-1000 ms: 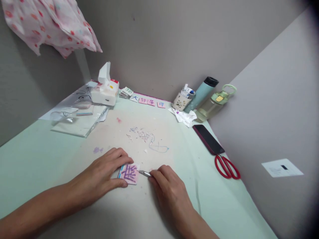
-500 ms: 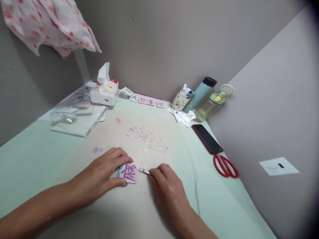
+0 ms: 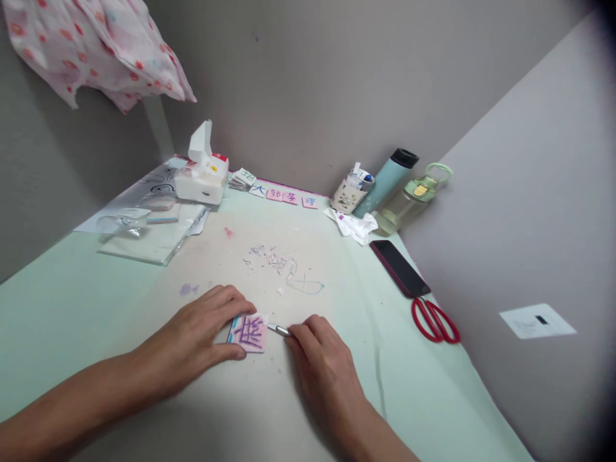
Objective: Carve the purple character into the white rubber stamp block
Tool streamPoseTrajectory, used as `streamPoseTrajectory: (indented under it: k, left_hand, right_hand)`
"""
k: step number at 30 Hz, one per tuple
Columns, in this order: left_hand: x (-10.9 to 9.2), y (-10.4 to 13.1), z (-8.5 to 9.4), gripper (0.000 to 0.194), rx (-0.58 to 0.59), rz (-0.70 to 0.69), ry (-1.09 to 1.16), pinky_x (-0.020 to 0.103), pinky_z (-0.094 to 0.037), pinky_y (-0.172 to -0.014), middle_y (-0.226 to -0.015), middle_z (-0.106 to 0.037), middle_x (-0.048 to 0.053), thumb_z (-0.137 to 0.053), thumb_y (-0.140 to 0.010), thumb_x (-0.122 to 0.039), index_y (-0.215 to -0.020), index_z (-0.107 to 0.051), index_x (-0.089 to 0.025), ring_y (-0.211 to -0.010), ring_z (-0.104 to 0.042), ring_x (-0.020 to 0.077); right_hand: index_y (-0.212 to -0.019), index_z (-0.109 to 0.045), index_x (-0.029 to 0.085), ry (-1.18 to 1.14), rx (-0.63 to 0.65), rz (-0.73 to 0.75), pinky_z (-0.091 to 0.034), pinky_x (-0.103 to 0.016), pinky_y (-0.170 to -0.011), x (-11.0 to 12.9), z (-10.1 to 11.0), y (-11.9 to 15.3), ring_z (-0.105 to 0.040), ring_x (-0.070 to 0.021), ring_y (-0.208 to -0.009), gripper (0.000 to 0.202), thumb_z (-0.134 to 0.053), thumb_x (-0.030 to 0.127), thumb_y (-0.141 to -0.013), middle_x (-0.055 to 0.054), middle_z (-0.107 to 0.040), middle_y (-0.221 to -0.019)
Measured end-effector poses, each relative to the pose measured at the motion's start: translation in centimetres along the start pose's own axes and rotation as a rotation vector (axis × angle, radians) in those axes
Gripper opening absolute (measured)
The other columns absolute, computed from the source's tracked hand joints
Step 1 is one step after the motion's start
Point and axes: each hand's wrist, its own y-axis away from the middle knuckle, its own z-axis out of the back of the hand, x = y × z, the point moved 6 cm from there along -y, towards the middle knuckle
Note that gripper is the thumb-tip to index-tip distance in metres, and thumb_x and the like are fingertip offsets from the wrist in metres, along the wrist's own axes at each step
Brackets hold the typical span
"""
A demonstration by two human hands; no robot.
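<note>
Between the thumb and fingers of my left hand (image 3: 205,327) is a small square pink block (image 3: 252,333), lying flat on the work mat. A purple character marks its top, and blue shows at its left edge. My right hand (image 3: 323,359) pinches a slim silver craft knife (image 3: 281,330). The knife's thin blade points left at the block's right edge; whether it touches I cannot tell. Beyond the hands lies a scatter of shavings (image 3: 272,258) with a thin curled strand (image 3: 308,287).
At the back stand a tissue pack (image 3: 201,183), a row of character squares (image 3: 290,197), a pen cup (image 3: 351,192), a blue tumbler (image 3: 387,183) and a green-lidded bottle (image 3: 409,202). Along the right edge lie a phone (image 3: 400,268) and red scissors (image 3: 436,321). A plastic sleeve (image 3: 144,247) is at left.
Almost nothing differs. The knife and right hand have shifted very slightly up and away from me, while my left hand keeps its hold on the block.
</note>
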Motion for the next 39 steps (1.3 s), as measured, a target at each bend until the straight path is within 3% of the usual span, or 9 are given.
streamPoseTrajectory:
  k: [4,23,31,39]
  left_hand:
    - [0.1,0.0,0.1,0.039,-0.054,0.007,-0.018,0.034,-0.046,-0.095,-0.121,-0.066,0.001,-0.078,-0.087,-0.023,-0.122,-0.063,-0.028,-0.114,-0.061,0.0257]
    - [-0.3,0.2,0.0,0.033,-0.087,-0.07,-0.023,0.033,-0.046,-0.092,-0.117,-0.065,0.002,-0.073,-0.09,-0.024,-0.121,-0.063,-0.029,-0.11,-0.06,0.026]
    - [-0.6,0.1,0.2,0.031,-0.043,-0.017,-0.023,0.036,-0.044,-0.093,-0.119,-0.065,0.003,-0.072,-0.09,-0.024,-0.118,-0.061,-0.027,-0.112,-0.059,0.0265]
    - [-0.3,0.1,0.2,0.024,-0.017,0.101,-0.041,0.034,-0.041,-0.079,-0.102,-0.061,0.0,-0.071,-0.085,-0.025,-0.1,-0.052,-0.024,-0.092,-0.057,0.0237]
  right_hand:
    - [-0.1,-0.065,0.019,-0.005,-0.006,-0.021,-0.045,-0.03,-0.06,0.0,-0.1,0.1,-0.058,-0.0206,-0.07,0.019,-0.049,0.011,-0.106,-0.005,-0.06,-0.081]
    - [-0.096,-0.063,0.019,0.025,-0.022,-0.025,-0.041,-0.03,-0.061,0.2,-0.6,-0.2,-0.056,-0.02,-0.07,0.02,-0.048,0.009,-0.106,-0.004,-0.059,-0.081]
    - [-0.095,-0.063,0.019,0.027,0.005,-0.036,-0.043,-0.029,-0.061,0.0,-0.7,-0.4,-0.057,-0.0196,-0.07,0.02,-0.048,0.009,-0.105,-0.005,-0.061,-0.082]
    - [-0.087,-0.061,0.02,0.067,0.003,-0.048,-0.038,-0.029,-0.06,0.2,-1.0,-0.9,-0.055,-0.0193,-0.069,0.021,-0.052,0.007,-0.101,-0.003,-0.058,-0.079]
